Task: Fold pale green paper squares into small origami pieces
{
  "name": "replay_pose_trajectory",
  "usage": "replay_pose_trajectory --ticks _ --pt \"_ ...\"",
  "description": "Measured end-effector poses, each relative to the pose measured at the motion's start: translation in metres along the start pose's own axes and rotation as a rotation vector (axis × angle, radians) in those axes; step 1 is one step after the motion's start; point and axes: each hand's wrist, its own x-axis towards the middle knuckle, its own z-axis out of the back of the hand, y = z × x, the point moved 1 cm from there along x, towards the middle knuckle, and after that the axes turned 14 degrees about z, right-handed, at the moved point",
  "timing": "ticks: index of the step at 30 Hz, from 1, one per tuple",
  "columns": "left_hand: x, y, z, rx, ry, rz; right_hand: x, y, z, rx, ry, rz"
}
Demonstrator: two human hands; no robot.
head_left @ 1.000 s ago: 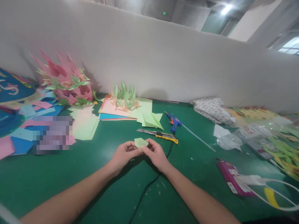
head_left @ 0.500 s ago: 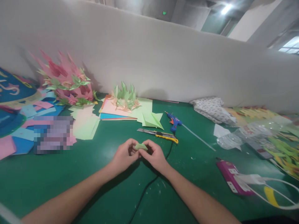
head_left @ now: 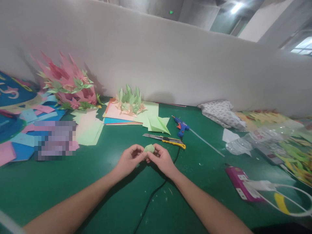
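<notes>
Near the middle of the green tabletop [head_left: 109, 211], the left hand [head_left: 130, 160] and the right hand [head_left: 162, 160] come together at a small pale-green paper piece [head_left: 149, 148], each grip narrow and pinching it between fingertips. Just to the far side of the hands lies a yellow-handled cutter [head_left: 168, 139]. Farther right is a blue glue gun [head_left: 182, 126] with a translucent stick [head_left: 207, 142] at its back end. Folded green paper [head_left: 158, 124] lies beyond the cutter; farther left, a green paper crown [head_left: 130, 100] stands on stacked sheets [head_left: 152, 110]. At the near right sits a magenta power strip [head_left: 235, 180].
</notes>
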Motion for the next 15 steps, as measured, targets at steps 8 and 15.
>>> replay_pose_trajectory --ticks 8,15 --pt "-0.001 0.001 0.004 0.091 -0.071 -0.040 -0.002 0.011 -0.002 -0.203 -0.083 0.213" --pt "0.001 0.002 0.003 0.120 -0.074 0.040 -0.003 0.010 0.000 -0.359 -0.146 0.246"
